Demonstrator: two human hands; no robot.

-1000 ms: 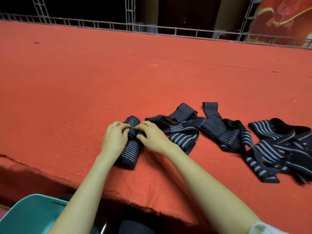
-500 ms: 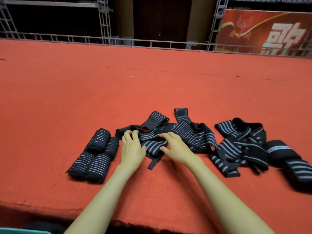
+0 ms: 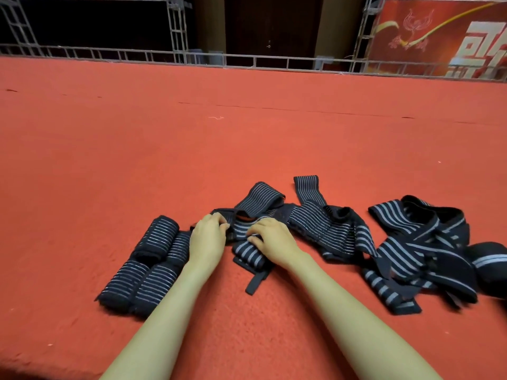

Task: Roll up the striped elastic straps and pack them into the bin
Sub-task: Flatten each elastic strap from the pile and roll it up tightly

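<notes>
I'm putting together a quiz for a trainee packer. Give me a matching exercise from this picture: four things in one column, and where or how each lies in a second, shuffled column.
Things
1. rolled straps
2. middle strap
3. tangled heap
4. banner

Places or states
a. behind the railing, far back on the right
b. gripped by the left hand and the right hand
c. side by side on the carpet, left of the left hand
d. loose, at the right edge of view

Pairs: 1-c, 2-b, 3-d, 4-a
</notes>
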